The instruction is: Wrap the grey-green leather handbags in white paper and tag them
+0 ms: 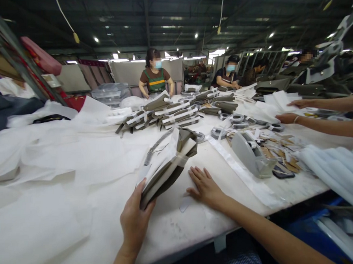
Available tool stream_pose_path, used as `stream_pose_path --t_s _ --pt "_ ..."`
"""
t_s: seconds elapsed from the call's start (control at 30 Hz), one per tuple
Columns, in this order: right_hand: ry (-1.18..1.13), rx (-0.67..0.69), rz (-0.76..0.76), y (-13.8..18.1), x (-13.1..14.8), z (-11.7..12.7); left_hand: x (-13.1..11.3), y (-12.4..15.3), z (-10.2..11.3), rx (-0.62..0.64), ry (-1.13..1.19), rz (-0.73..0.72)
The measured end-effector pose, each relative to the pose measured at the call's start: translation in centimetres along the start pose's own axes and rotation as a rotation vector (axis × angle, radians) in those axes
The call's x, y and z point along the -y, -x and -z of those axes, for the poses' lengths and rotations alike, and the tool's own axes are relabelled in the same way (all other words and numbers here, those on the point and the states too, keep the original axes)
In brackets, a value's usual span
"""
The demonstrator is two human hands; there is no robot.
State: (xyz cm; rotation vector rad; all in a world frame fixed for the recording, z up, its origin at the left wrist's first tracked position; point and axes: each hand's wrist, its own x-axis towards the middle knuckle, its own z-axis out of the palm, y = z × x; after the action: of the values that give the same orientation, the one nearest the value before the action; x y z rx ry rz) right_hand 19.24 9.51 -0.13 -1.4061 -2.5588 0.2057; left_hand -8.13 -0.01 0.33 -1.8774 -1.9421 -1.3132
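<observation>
My left hand (136,216) is closed round the lower end of a folded olive-grey bag (170,173), which is wrapped with white paper and lies tilted over the table. A grey strap (158,145) sticks out along its left side. To the right of the bag, my right hand (206,186) rests flat on the white tabletop (171,222), fingers stretched and holding nothing. Beyond the bag lies a stack of similar wrapped olive bags (171,112). A grey tape dispenser (249,153) stands to the right of my right hand.
White paper sheets (54,153) cover the table's left side. Brown and white tags (282,151) lie behind the dispenser, near rolled white foam (334,168). A co-worker's hands (293,110) hold paper at the right. Two masked people (157,81) stand across the table.
</observation>
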Motion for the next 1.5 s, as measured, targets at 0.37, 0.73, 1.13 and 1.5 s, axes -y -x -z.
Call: stream_pose_path --t_s 0.37,0.73,1.13,1.5 --pt "-0.105 -0.138 0.123 -1.6 4.7 -0.8 -0.8 -0.7 0.2 0.062 -0.116 -0.144" --pt "-0.173 -0.310 0.526 3.9 4.8 0.1 -4.4 -2.4 0.2 0.040 -0.162 -0.437" --pt "-0.352 -0.412 0.389 1.9 2.4 8.3 -8.1 3.2 -2.5 -0.007 -0.243 -0.672" --pt "-0.137 0.165 -0.233 -15.6 2.1 3.0 -8.7 4.0 -2.6 -0.098 -0.202 -0.700"
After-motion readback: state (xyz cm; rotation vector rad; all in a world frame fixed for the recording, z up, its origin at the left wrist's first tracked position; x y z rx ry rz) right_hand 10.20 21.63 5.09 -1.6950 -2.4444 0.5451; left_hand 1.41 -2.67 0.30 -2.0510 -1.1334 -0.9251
